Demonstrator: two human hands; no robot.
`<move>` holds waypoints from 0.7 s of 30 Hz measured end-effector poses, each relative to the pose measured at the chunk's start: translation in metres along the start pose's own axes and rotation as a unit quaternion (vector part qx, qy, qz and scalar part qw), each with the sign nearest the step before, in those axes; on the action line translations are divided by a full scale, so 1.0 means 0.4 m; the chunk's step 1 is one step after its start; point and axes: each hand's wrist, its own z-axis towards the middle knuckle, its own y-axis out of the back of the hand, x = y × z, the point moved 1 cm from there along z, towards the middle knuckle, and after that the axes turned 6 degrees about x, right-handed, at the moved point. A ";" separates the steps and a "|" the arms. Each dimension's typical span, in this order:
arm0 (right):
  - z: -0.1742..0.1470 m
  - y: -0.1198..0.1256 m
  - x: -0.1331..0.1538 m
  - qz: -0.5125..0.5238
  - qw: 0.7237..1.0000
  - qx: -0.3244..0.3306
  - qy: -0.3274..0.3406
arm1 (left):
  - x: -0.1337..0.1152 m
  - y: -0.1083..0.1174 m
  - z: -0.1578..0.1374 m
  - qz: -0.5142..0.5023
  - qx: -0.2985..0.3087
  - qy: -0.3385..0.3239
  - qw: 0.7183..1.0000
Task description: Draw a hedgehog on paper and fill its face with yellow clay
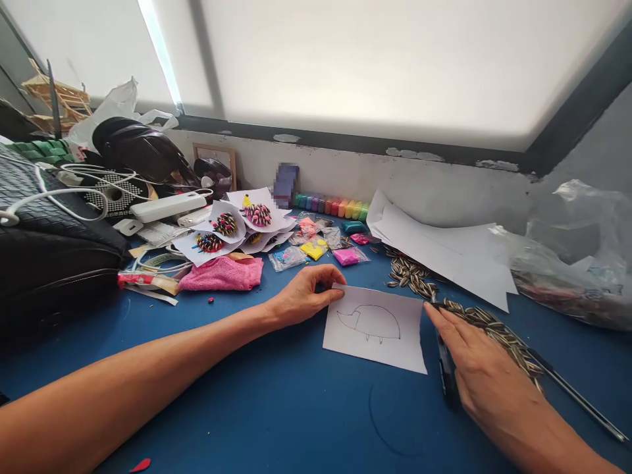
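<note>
A white sheet of paper (375, 359) bears a line drawing of a hedgehog-like animal with a pointed snout and short legs. My left hand (309, 294) pinches its upper left corner between thumb and fingers. My right hand (486, 368) lies on the right with fingers stretched out, the fingertips at the sheet's upper right corner. Beside and partly under that hand is a slim black pen-like object (446, 368). Striped sunflower seeds (486, 322) are heaped just beyond the right hand, and a pen with a clear barrel (577, 395) lies to its right.
Small bags of coloured clay (315, 247) and a row of coloured blocks (340, 208) sit at the back. Finished seed-and-clay animals on paper (224, 225), a pink cloth (222, 273) and a black bag (54, 243) stand left. Blank sheets (439, 240) and a plastic bag (577, 263) are right.
</note>
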 end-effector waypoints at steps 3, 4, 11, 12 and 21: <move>0.013 0.029 0.005 -0.011 0.999 -0.026 0.032 | 0.003 -0.002 0.001 -0.009 -0.009 -0.005 1.000; 0.017 0.040 0.007 -0.011 0.999 -0.034 0.036 | 0.003 -0.003 0.001 -0.013 -0.008 -0.007 1.000; 0.020 0.062 0.016 0.012 1.000 -0.007 0.000 | 0.007 -0.003 0.002 -0.049 0.025 -0.015 0.998; 0.016 0.057 0.016 0.022 1.000 0.001 -0.008 | 0.009 -0.002 0.003 -0.053 0.028 -0.013 0.998; 0.002 0.041 -0.001 0.109 0.988 0.092 -0.065 | 0.019 0.011 0.007 -0.084 0.057 -0.002 0.995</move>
